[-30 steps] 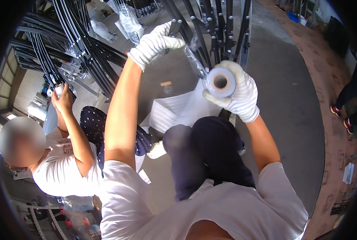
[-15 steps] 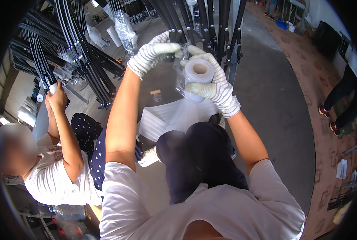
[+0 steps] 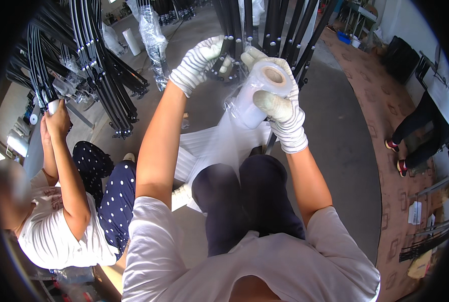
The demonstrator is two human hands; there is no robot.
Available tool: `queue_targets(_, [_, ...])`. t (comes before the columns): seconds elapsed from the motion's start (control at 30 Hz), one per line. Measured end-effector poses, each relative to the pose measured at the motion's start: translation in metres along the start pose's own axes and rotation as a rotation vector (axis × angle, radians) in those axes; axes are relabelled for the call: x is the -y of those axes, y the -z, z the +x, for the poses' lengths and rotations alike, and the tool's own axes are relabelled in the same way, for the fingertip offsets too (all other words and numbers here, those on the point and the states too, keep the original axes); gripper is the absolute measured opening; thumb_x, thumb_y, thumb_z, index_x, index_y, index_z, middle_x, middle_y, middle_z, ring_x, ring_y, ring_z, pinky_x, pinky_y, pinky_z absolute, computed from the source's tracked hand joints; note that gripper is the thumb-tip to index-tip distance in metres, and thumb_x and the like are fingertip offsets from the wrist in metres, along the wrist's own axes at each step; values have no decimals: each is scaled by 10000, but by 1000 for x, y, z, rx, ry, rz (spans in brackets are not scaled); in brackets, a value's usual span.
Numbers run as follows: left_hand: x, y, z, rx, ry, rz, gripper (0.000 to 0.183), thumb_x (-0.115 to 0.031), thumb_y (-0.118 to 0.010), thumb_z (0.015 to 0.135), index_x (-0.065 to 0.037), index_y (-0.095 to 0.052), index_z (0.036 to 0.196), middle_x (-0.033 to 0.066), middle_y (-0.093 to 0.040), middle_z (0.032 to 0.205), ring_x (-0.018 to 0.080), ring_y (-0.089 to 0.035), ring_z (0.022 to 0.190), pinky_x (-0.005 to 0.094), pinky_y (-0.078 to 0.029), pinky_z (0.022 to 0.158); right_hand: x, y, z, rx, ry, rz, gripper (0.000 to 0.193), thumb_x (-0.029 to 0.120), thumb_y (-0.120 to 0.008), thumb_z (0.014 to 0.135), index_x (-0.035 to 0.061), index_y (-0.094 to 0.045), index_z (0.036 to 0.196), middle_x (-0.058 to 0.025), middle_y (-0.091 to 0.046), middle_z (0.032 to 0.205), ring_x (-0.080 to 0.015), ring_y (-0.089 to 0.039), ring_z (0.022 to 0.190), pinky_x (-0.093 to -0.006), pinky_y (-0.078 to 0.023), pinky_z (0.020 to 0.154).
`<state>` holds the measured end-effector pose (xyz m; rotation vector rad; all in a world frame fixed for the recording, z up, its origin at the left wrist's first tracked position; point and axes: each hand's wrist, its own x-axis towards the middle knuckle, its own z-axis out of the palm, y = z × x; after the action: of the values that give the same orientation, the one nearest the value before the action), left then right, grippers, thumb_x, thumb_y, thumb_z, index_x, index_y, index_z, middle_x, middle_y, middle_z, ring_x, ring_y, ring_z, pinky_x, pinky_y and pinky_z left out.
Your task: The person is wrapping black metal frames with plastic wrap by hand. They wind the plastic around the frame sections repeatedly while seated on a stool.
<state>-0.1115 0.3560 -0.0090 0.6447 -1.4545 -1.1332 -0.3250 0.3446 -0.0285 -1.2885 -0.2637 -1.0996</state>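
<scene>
My right hand, in a white striped glove, grips a roll of clear stretch film. The roll is tilted, with its cardboard core end facing up and right. Loose film spreads down from it toward my knees. My gloved left hand is closed around the lower end of a black tube, to the left of the roll. Several more black tubes with silvery rivets hang in a bundle beyond both hands. Crumpled film at the tube ends partly hides where film and tubes meet.
At the left a seated co-worker holds a white roll against other black tubes. More tube bundles hang between us, one film-wrapped. White foam sheeting lies below my hands. Another person stands at the far right.
The film roll has tilted and moved right with my right hand. My left hand has moved slightly right and up, its fingers now curled around a tube. The view has shifted a little.
</scene>
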Motion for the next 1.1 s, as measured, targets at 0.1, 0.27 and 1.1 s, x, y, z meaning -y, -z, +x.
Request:
queue_targets(0.1, [-14, -25, -3, -145, -53, -93, 362, -283, -539, 820, -23, -495, 1068, 83, -579, 865, 128, -562, 690, 239, -477, 632, 1, -2, 9, 17, 3, 58, 712, 288, -768, 537, -6, -422, 1086, -198, -391, 1230, -308, -400, 1142, -397, -316, 960])
queue_targets(0.27, [-8, -53, -15, -363, -184, 99, 373, -162, -581, 780, -28, -466, 1109, 35, -562, 883, 80, -540, 728, 208, -460, 636, 3, -1, 15, 104, 6, 10, 789, 352, -792, 500, -9, -417, 1092, -238, -346, 1251, -343, -361, 1165, -414, -260, 992])
queue_targets(1.1, [16, -71, -9, -494, -102, 303, 368, -74, -640, 704, -38, -496, 1040, 25, -558, 832, 75, -508, 628, 204, -431, 529, 33, 4, -26, -215, 60, 15, 651, 266, -764, 559, -2, -419, 1041, -210, -513, 1043, -294, -556, 930, -374, -479, 777])
